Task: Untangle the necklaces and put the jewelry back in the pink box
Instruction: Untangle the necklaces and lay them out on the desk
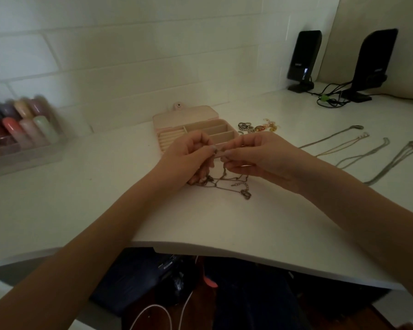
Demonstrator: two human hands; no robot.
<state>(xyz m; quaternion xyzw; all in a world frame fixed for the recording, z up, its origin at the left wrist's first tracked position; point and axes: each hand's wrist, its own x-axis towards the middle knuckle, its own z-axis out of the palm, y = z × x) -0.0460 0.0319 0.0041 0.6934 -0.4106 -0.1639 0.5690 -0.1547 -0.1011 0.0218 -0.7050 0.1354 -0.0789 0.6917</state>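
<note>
Where both hands (pixel 224 156) pinch, the tangled chains (pixel 227 182) blur together.

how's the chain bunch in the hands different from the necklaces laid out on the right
The tangled chains are knotted in a dark heap, while the laid-out necklaces lie straight and separate. The left hand and right hand pinch the tangle; nothing touches the laid-out necklaces. Both are thin metal chains on the white table, outside the pink box.

Tangled dark necklaces (pixel 227 181) on table, pink box (pixel 193 129) open behind
</note>
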